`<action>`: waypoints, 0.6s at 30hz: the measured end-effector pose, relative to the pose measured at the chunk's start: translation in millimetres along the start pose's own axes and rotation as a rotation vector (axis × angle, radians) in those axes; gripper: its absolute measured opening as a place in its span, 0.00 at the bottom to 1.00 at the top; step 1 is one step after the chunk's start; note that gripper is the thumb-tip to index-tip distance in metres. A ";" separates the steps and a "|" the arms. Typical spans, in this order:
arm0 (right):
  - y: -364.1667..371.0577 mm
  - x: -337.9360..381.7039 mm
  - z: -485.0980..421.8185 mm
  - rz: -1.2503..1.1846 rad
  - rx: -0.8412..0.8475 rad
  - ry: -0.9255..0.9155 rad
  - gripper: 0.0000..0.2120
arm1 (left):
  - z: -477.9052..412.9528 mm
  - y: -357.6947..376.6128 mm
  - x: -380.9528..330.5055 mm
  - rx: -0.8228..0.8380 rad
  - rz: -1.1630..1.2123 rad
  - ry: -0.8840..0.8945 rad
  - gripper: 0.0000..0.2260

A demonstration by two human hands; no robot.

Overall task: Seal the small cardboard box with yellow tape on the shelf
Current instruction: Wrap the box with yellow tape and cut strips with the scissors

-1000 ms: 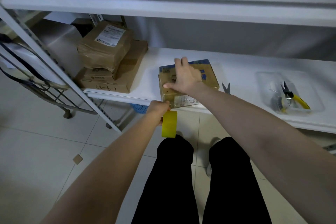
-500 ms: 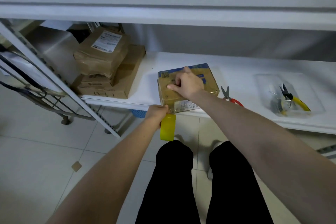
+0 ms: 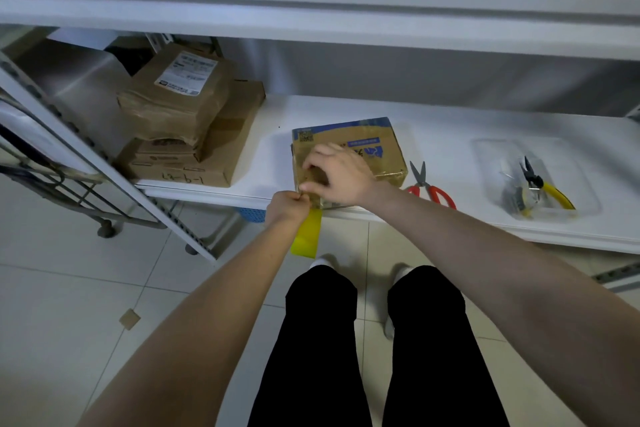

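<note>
- L hand (image 3: 285,206) fisted round yellow tape roll (image 3: 306,236), just below shelf (image 3: 450,135) edge.
- R hand (image 3: 341,175) curled on small cardboard box (image 3: 377,149) at shelf front; pinch unclear.
- Scissors (image 3: 429,187) just beside box's right.
- Parcel stack (image 3: 180,114) further back, left.

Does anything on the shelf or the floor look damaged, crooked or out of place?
The top parcel in the left stack is crumpled and lies tilted on the flatter boxes under it. A small cardboard scrap lies on the floor tiles. The red handles of the scissors lie close to the front edge of the shelf.
</note>
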State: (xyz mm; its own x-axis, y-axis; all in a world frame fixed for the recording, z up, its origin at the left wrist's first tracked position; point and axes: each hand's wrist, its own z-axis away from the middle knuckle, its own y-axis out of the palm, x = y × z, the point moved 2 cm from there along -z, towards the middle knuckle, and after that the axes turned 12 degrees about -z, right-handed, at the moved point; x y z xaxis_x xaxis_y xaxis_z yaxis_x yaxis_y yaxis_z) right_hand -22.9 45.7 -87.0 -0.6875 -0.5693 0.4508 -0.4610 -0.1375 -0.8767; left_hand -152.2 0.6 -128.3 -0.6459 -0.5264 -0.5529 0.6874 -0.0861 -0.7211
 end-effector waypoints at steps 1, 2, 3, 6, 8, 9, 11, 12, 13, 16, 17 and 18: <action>1.9 -0.6 2.9 0.044 0.023 -0.042 0.22 | -0.6 0.4 -0.5 -0.012 0.006 0.002 0.12; 3.0 -1.9 4.2 0.097 0.026 -0.064 0.23 | -0.4 1.7 -0.4 -0.020 0.020 0.001 0.12; 4.0 -2.8 4.5 0.144 0.015 -0.070 0.24 | 0.6 3.4 0.1 -0.024 0.041 -0.002 0.12; 7.9 -2.0 2.6 0.235 -0.039 -0.080 0.23 | 5.5 11.0 5.3 -0.004 0.218 -0.043 0.08; 11.9 -2.0 3.1 0.256 -0.085 -0.092 0.23 | 8.9 14.5 7.8 0.037 0.334 -0.096 0.05; 12.9 -2.1 4.1 0.264 -0.104 -0.097 0.23 | 10.1 14.6 7.7 0.063 0.367 -0.117 0.05; 14.9 -2.5 6.4 0.268 -0.124 -0.108 0.22 | 12.0 13.1 7.1 0.111 0.404 -0.139 0.05; 13.8 -2.9 6.6 0.273 -0.133 -0.115 0.22 | 11.9 11.7 5.3 0.125 0.408 -0.142 0.05; 13.7 -2.5 6.6 0.281 -0.137 -0.122 0.22 | 10.9 11.3 5.2 0.130 0.402 -0.139 0.06; 12.9 0.2 5.2 0.303 -0.129 -0.128 0.22 | 10.8 9.2 3.3 0.119 0.355 -0.119 0.06; 13.6 0.8 5.2 0.307 -0.127 -0.129 0.22 | 9.6 8.9 2.4 0.118 0.338 -0.112 0.08; 14.3 0.6 5.8 0.309 -0.127 -0.128 0.22 | 6.1 9.3 1.5 0.112 0.323 -0.110 0.09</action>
State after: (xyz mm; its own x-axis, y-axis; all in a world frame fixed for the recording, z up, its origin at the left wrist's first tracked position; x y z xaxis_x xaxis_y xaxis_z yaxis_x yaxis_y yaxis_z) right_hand -26.7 38.7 -100.2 -0.7330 -0.6666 0.1354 -0.3136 0.1545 -0.9369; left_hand -144.8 -6.2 -133.3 -0.3542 -0.6289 -0.6921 0.8862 0.0106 -0.4632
